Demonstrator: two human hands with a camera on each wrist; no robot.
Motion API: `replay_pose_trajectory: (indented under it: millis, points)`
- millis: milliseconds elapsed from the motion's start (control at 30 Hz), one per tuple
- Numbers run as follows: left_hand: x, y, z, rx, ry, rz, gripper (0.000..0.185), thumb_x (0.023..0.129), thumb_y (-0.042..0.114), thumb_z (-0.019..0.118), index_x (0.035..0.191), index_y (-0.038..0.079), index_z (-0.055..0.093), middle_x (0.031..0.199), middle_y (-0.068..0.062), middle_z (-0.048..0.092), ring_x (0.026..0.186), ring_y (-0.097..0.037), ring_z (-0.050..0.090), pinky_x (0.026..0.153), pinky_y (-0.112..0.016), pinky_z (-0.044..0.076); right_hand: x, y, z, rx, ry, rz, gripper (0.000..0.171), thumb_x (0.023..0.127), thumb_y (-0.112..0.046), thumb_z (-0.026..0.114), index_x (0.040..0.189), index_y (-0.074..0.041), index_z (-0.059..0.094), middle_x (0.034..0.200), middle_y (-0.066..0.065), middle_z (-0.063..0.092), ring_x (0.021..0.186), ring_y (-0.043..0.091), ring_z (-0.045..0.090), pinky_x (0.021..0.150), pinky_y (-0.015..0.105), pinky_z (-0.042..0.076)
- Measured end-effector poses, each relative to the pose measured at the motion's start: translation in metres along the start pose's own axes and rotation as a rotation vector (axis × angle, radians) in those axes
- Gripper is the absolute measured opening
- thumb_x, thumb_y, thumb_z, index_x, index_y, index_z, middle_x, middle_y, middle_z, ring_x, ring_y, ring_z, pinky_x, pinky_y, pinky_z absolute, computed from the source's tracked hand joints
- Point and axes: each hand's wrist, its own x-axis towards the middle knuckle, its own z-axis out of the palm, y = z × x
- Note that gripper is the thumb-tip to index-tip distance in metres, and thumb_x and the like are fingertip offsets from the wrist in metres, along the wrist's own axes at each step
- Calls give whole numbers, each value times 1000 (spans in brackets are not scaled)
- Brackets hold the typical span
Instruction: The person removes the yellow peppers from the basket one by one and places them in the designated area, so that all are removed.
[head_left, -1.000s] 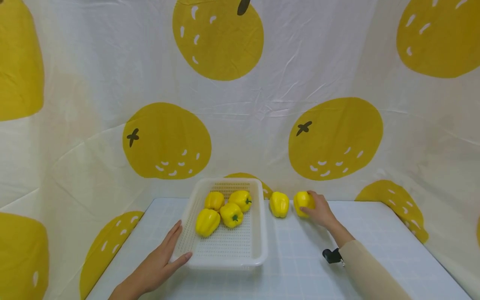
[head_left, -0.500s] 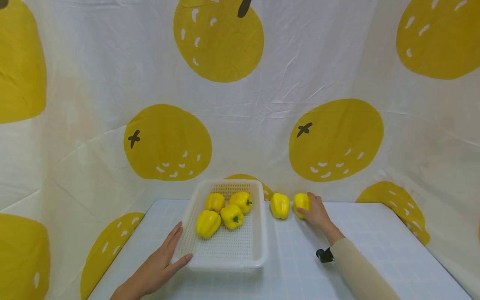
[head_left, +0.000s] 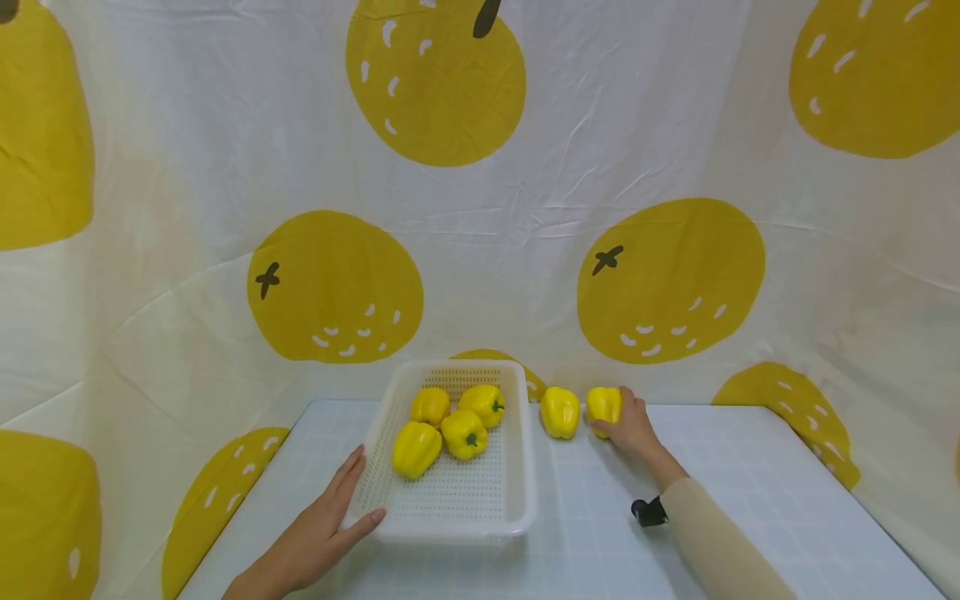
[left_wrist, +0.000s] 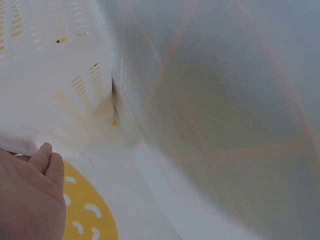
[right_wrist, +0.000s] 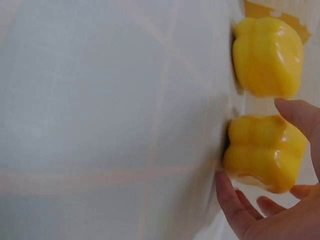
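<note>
Checked table (head_left: pixel 585 533): right hand (head_left: pixel 636 425) curls around a pepper (head_left: pixel 603 405), likely light, smooth, firm; left hand (head_left: pixel 318 533) rests open on the basket (head_left: pixel 517 508).

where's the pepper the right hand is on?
Head view: the pepper sits on the table near the back edge, right of the basket, with a second loose pepper just to its left. The right hand grips it.

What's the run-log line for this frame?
left hand: steadies white perforated plastic basket | right hand: grips yellow bell pepper on table
</note>
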Motion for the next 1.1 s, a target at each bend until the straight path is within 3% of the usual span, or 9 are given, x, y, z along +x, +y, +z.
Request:
replay_pose_trajectory:
  millis: [433, 733, 867, 1100]
  points:
    - [0, 0, -2, -1, -6, 3, 109, 90, 80, 47, 165, 9, 12, 172, -11, 4, 152, -40, 27, 113, -66, 33, -23, -12, -26, -59, -30, -56, 99, 93, -32, 75, 157, 10, 11, 151, 41, 21, 136, 56, 33, 113, 69, 29]
    - [-1, -2, -1, -2, -8, 14, 108, 91, 80, 47, 166, 10, 11, 173, -10, 4, 152, -39, 27, 113, -66, 33, -47, -40, -35, -28, -45, -117, 94, 94, -32, 74, 156, 10, 16, 153, 38, 23, 135, 53, 36, 113, 68, 30]
    - [-1, 0, -2, -9, -17, 4, 109, 91, 80, 47, 165, 10, 10, 173, -11, 3, 152, -41, 27, 113, -66, 32, -56, -53, -34, 24, -70, -167, 87, 94, -28, 74, 154, 9, 23, 151, 35, 29, 128, 48, 43, 111, 65, 37]
    - [0, 0, -2, -16, -13, 2, 109, 91, 79, 48, 165, 9, 10, 172, -11, 4, 152, -40, 25, 114, -66, 30, -70, -79, -31, 17, -121, -275, 85, 93, -32, 74, 153, 8, 30, 153, 31, 33, 132, 46, 45, 109, 64, 40]
